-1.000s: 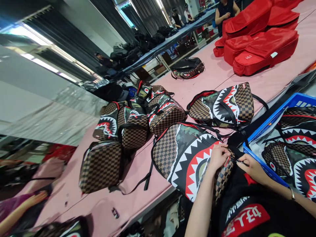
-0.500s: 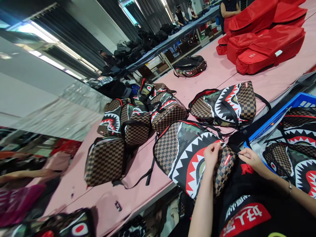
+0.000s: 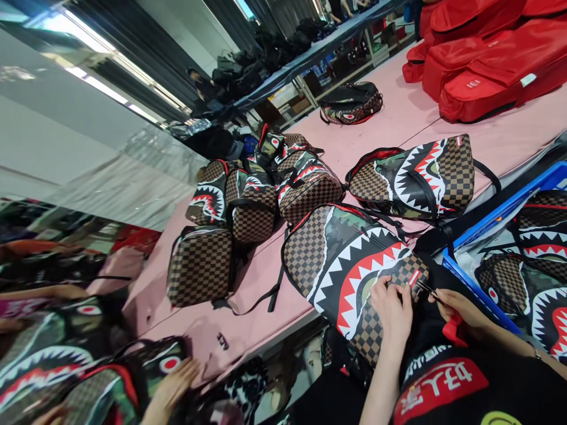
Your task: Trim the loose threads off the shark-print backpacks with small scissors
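A backpack [image 3: 354,260] with brown check, camouflage and a shark-mouth print lies tilted at the table's near edge, against my body. My left hand [image 3: 392,304] rests on its checked end beside a small red label [image 3: 413,277], fingers bent and drawn together. Whatever they pinch is too small to make out. In my right hand [image 3: 456,307] are slim dark thread snips [image 3: 426,288], their tips pointing at the bag's edge close to the label. A red strip of cloth [image 3: 454,332] hangs below that hand.
More such backpacks [image 3: 414,177] lie on the pink table [image 3: 398,127], with red bags [image 3: 496,77] at the far right. A blue crate [image 3: 481,221] holding backpacks stands at my right. At lower left another person's hand [image 3: 175,383] is beside a backpack [image 3: 119,389].
My left hand has moved down and slightly right, onto the bag beside the label. The snips in my right hand now show plainly, reaching toward the bag. A co-worker's hand and backpacks have appeared lower left.
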A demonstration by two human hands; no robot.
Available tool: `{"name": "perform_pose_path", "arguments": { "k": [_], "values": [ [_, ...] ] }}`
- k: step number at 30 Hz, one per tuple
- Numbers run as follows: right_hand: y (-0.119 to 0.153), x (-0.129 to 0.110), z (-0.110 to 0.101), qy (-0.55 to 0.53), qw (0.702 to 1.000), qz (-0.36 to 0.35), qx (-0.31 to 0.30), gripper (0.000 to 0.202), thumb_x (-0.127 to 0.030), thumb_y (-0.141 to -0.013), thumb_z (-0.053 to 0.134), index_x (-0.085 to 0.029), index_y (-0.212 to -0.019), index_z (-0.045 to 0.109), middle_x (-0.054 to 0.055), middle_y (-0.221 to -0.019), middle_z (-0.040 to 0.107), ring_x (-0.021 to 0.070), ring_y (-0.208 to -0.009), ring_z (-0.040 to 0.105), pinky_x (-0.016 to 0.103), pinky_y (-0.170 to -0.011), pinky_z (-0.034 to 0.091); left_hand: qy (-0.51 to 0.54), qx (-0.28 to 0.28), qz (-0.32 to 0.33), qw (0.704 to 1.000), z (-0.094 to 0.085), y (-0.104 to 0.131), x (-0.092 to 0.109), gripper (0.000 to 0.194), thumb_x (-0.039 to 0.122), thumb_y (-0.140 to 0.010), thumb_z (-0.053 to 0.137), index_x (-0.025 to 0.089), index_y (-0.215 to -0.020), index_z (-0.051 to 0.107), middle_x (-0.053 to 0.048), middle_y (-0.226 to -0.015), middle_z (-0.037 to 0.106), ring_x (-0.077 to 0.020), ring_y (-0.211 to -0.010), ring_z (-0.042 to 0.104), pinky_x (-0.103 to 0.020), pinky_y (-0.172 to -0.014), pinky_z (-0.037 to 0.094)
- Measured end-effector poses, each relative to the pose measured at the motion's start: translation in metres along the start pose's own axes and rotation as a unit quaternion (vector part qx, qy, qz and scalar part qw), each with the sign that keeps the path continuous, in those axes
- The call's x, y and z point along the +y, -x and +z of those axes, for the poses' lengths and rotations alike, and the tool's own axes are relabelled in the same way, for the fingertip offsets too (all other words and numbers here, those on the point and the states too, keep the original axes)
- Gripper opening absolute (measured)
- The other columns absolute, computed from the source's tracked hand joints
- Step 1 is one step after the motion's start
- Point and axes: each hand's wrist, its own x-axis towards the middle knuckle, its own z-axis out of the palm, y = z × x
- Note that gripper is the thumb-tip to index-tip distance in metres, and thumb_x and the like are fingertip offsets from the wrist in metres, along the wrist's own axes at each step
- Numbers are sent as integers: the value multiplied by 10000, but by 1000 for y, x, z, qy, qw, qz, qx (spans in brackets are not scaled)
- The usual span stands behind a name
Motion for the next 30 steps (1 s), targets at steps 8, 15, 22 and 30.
{"name": "perform_pose_path", "arguments": {
  "k": [8,15,22,30],
  "values": [
    [5,-3,11,-4,996,84,-33,513,-635,-679,577,-133,-771,525,-91,-429,263,40,-377,226,187,-393,202,50,-42,-67,996,3,-7,0,215,260,-822,471,178,-664,593,-53,-1096,525,-238,-1041,425,-437,-903,308],
    [-1,-6,32,-90,992,89,-23,446,-560,-740,578,-122,-813,525,-87,-485,221,36,-423,172,180,-415,149,70,-31,-60,995,4,-2,0,237,276,-840,451,176,-674,589,-54,-1102,515,-232,-1054,422,-425,-903,309],
    [-7,3,38,-143,984,106,0,355,-508,-732,579,-172,-784,473,-88,-491,138,58,-420,109,192,-391,136,120,17,-31,992,4,3,-5,204,261,-851,443,171,-714,564,-65,-1096,511,-209,-1058,432,-403,-934,315],
    [-16,-34,-27,292,932,-200,76,283,-391,-816,531,-213,-1032,575,47,-957,576,179,-878,526,307,-779,425,293,-74,63,951,-17,25,-3,196,257,-835,504,148,-702,597,-75,-921,577,-164,-869,544,-331,-816,441]
  ]
}}
